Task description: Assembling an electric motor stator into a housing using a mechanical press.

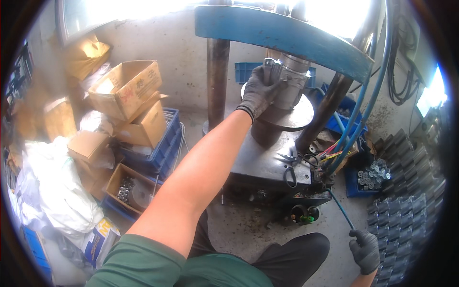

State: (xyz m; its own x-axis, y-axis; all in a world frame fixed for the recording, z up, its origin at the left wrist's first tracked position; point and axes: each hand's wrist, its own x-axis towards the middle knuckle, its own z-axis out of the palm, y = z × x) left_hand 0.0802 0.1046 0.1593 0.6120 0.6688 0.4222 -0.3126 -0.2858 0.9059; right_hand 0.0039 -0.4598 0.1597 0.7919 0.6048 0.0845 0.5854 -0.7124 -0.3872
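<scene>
My left hand (pixel 260 91), in a dark grey glove, reaches far forward with its fingers closed against the side of a grey metal housing (pixel 290 91). The housing stands upright on a round steel plate (pixel 300 116), under the blue crossbeam (pixel 277 29) of a press. Low on the right, my gloved right hand (pixel 365 251) is wrapped round the end of a thin blue lever (pixel 341 209), which runs up to the press's front corner. Scissors (pixel 289 176) and another hand tool lie on the press table (pixel 267 165) in front of the plate.
Steel columns (pixel 217 81) flank the plate. Blue hoses (pixel 366 110) hang at the right. Stacked metal parts (pixel 397 229) and a blue bin of round parts (pixel 362 189) stand beside my right arm. Cardboard boxes (pixel 126 91), blue crates (pixel 165 148) and white sacks (pixel 57 186) crowd the left.
</scene>
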